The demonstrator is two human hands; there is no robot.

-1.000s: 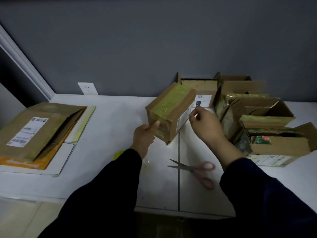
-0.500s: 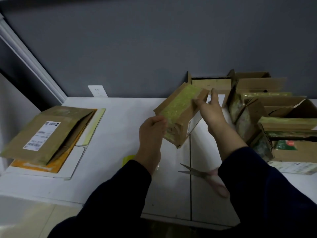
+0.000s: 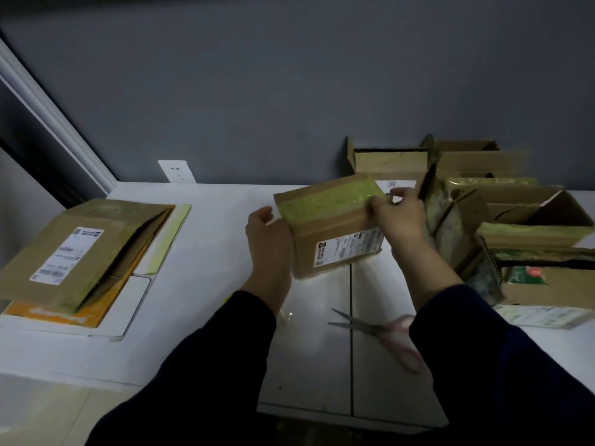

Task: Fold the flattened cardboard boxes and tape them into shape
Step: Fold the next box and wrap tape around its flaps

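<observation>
Over on the left, a stack of flattened cardboard boxes (image 3: 80, 252) lies on the white table (image 3: 209, 284), a shipping label facing up. At centre is the folded cardboard box (image 3: 331, 230), brown and closed. A wide strip of yellow-green tape (image 3: 328, 201) runs along its top face and a white label (image 3: 349, 247) sits on the near side. It is tilted, low corner towards the table; I can't tell whether it touches. The left hand (image 3: 269, 233) cups the box's left end, fingers curled round the edge. The right hand (image 3: 399, 214) reaches in from the other side, its fingertips bent over the top right corner where the tape ends. So the box sits squarely between both palms. Pink-handled scissors (image 3: 370, 326) lie open just beneath the right forearm. Far right, a cluster of taped boxes (image 3: 515, 214) stands with flaps open.
</observation>
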